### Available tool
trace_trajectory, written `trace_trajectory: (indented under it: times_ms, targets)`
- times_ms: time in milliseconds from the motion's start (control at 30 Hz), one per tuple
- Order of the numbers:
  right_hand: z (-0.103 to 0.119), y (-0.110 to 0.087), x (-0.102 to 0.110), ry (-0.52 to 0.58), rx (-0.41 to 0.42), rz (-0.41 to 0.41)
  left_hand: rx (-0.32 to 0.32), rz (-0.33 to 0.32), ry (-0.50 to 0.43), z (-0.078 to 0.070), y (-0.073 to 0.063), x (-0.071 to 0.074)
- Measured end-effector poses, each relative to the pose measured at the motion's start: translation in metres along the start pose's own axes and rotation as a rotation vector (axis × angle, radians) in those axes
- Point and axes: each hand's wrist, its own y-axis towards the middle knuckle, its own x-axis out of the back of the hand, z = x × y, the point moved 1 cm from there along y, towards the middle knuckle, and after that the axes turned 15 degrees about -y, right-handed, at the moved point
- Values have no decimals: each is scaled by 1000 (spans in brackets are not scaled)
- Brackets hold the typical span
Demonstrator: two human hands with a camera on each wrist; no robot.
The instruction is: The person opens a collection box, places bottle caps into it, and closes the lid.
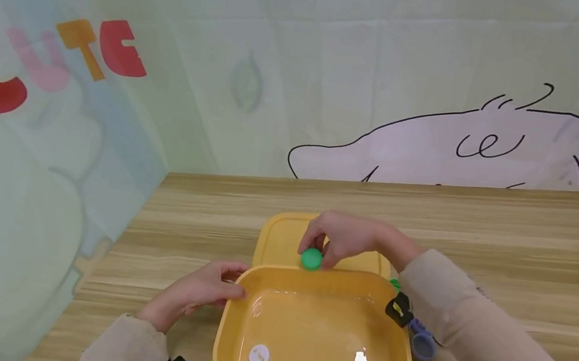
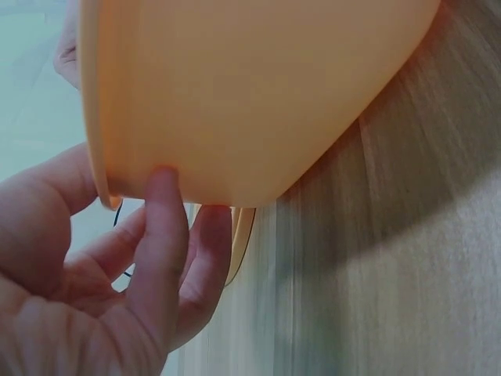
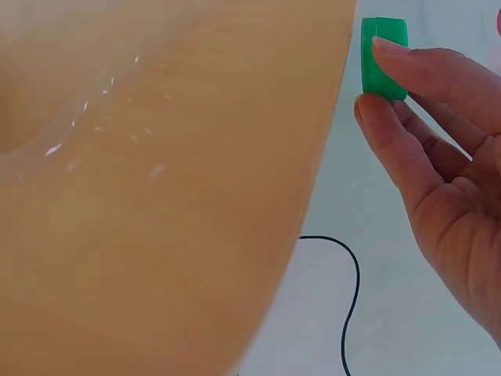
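Observation:
A yellow plastic tub [image 1: 320, 328] stands before me, with a small white disc [image 1: 259, 357] on its floor near the front left. My left hand [image 1: 209, 286] holds the tub at its back left corner, the thumb over the rim. In the left wrist view, fingers [image 2: 163, 235] of that hand press the tub's outer wall. Above the far rim, my right hand [image 1: 343, 235] pinches a green round cap [image 1: 311, 258] between thumb and fingertips. The right wrist view shows the green cap [image 3: 383, 59] edge-on, as a thick disc beside the tub wall [image 3: 196, 172].
Behind the tub lies a yellow lid [image 1: 281, 238], partly covered by the right hand. A blue round-ended object [image 1: 422, 344] and a small green piece [image 1: 394, 284] lie by the tub's right side, under the right forearm. The wooden table [image 1: 206, 212] meets a printed cloth backdrop [image 1: 260, 76].

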Motion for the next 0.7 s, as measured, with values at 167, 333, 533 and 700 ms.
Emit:
trace_trajectory:
  times_ms: [167, 333, 533, 700]
  targets:
    - [1, 3, -4, 1, 28, 1, 4, 2, -8, 0, 0, 0]
    - [4, 7, -9, 2, 24, 17, 3, 6, -8, -1, -1, -1]
    - [6, 11, -13, -3, 39, 19, 3, -8, 2, 0, 0, 0]
    - [10, 13, -15, 34, 70, 23, 7, -14, 1, 0, 0, 0]
